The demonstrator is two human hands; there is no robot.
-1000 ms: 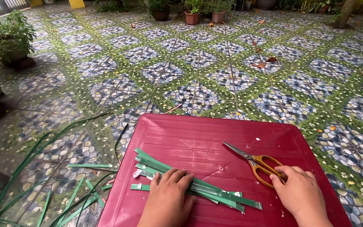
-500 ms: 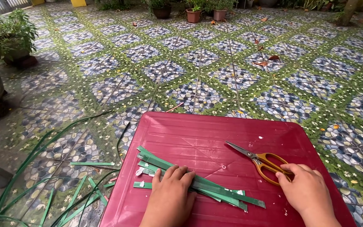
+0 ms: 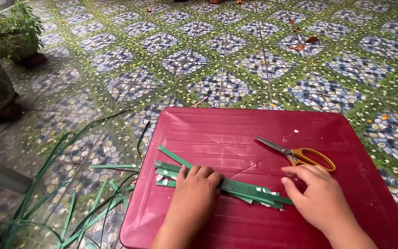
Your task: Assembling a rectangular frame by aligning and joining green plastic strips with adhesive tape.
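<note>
The right hand (image 3: 321,198) has slid off the scissors (image 3: 300,156) toward the strips (image 3: 236,189), fingers loose and empty. The left hand (image 3: 194,196) lies flat, pinning them mid-table (image 3: 236,129). They look light, thin, springy; best pinched near the ends.

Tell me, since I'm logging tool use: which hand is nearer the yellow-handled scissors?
Right. The right hand lies just below the yellow-handled scissors, fingertips close to the handles. The left hand presses the green leaf strips, farther left.

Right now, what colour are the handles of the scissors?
Yellow-orange; the scissors show best in the head view.
</note>
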